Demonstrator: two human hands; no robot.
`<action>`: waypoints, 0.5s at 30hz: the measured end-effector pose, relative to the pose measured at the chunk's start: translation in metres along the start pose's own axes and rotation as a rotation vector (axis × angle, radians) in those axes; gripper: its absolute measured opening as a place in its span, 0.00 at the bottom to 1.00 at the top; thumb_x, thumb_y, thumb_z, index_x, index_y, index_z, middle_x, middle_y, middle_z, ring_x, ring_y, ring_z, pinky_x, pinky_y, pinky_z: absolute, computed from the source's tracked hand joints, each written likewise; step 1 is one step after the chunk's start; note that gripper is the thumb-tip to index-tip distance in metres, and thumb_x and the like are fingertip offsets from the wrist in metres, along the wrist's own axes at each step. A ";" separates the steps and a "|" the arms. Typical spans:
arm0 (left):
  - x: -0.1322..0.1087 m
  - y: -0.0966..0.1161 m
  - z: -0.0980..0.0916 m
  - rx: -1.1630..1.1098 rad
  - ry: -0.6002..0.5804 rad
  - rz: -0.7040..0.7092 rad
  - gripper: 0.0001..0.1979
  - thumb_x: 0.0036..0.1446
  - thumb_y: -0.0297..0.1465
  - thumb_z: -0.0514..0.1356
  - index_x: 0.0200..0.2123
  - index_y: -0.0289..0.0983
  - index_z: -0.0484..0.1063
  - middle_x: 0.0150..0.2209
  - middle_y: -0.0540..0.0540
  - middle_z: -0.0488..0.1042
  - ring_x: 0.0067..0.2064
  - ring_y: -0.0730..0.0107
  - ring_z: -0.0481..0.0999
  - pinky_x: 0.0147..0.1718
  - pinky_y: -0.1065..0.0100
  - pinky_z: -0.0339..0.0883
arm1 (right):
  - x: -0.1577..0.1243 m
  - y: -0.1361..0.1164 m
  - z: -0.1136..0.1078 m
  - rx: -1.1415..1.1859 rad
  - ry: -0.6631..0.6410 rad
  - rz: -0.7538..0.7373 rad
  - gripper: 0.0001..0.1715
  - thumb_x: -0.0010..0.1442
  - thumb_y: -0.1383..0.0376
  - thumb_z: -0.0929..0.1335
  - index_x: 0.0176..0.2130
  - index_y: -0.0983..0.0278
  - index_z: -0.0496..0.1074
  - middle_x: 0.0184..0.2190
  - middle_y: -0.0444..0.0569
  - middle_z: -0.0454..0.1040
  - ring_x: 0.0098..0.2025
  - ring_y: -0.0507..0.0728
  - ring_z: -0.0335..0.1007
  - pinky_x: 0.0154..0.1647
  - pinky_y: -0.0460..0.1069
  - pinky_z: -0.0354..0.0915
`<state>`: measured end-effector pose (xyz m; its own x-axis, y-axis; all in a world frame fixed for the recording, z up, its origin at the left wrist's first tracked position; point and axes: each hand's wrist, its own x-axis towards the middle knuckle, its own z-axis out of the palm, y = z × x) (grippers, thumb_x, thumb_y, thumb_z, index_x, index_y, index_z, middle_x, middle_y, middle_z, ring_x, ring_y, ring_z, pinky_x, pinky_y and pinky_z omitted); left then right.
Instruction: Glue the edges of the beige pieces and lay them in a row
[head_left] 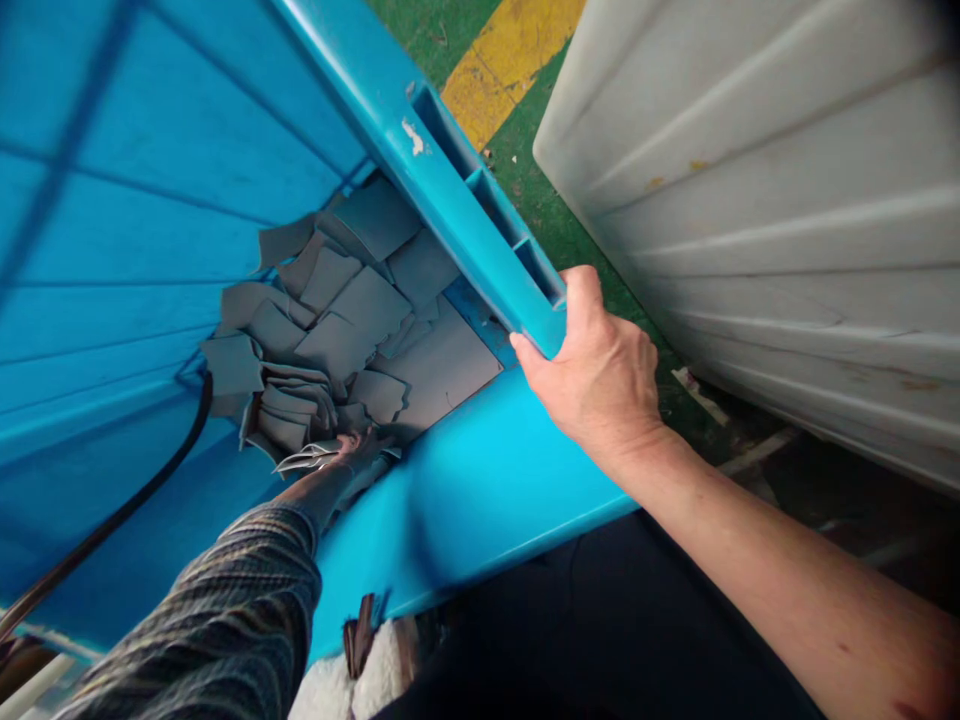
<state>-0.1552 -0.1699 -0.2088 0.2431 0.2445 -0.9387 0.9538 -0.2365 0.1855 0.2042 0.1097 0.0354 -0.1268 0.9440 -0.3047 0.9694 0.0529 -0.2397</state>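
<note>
My left hand (354, 446), at the end of a striped knit sleeve, reaches deep into a large blue plastic bin (480, 455). Its fingers are closed around a few thin grey sheet pieces (309, 460), whose edges stick out beside the hand. Most of the fingers are hidden. Around it lies a heap of loose grey sheet pieces (352, 305), many with ragged edges, some standing in a bunch. A larger flat grey sheet (450, 365) rests next to them. My right hand (604, 365) grips the bin's rim (517, 300) at its corner, the thumb on the inner side.
A dark hose (161, 472) runs down inside the bin at left. To the right stands a big whitish ribbed container (772, 190). Between them shows green floor (529, 190) with a yellow stripe (510, 65). White bundled material (375, 665) is at the bottom.
</note>
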 end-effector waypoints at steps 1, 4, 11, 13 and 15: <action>0.000 0.000 -0.001 0.020 -0.018 -0.001 0.27 0.60 0.31 0.56 0.61 0.42 0.55 0.61 0.37 0.56 0.58 0.45 0.60 0.50 0.39 0.58 | 0.000 0.000 0.000 0.014 0.003 -0.004 0.24 0.55 0.59 0.69 0.48 0.64 0.60 0.31 0.51 0.74 0.27 0.64 0.72 0.26 0.54 0.64; -0.006 -0.008 -0.009 0.059 -0.052 0.050 0.31 0.57 0.24 0.54 0.62 0.50 0.53 0.64 0.38 0.51 0.60 0.40 0.56 0.50 0.38 0.55 | 0.000 0.000 0.000 0.030 0.002 -0.009 0.24 0.55 0.59 0.69 0.48 0.64 0.60 0.32 0.52 0.74 0.28 0.66 0.73 0.27 0.56 0.65; -0.046 -0.029 -0.020 0.088 0.003 -0.026 0.34 0.51 0.29 0.61 0.61 0.48 0.57 0.64 0.37 0.52 0.61 0.40 0.52 0.53 0.43 0.51 | 0.001 -0.001 0.000 0.030 -0.016 0.027 0.24 0.56 0.58 0.68 0.49 0.63 0.60 0.32 0.51 0.74 0.29 0.64 0.72 0.30 0.57 0.66; -0.049 -0.027 -0.019 0.074 0.042 -0.114 0.35 0.51 0.33 0.63 0.61 0.45 0.56 0.63 0.34 0.53 0.60 0.35 0.52 0.51 0.39 0.51 | 0.001 -0.001 -0.001 0.019 -0.025 0.025 0.24 0.56 0.57 0.68 0.49 0.63 0.60 0.32 0.51 0.74 0.29 0.64 0.72 0.29 0.56 0.66; -0.045 -0.024 -0.017 0.046 0.078 -0.184 0.33 0.52 0.34 0.62 0.61 0.43 0.57 0.62 0.31 0.52 0.60 0.32 0.51 0.50 0.36 0.49 | 0.001 -0.002 -0.003 0.006 -0.029 0.027 0.24 0.56 0.57 0.68 0.49 0.63 0.60 0.32 0.51 0.74 0.30 0.65 0.72 0.30 0.57 0.66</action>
<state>-0.1858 -0.1594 -0.1658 0.0805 0.3593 -0.9297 0.9748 -0.2233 -0.0019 0.2029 0.1111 0.0382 -0.1071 0.9353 -0.3372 0.9712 0.0258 -0.2369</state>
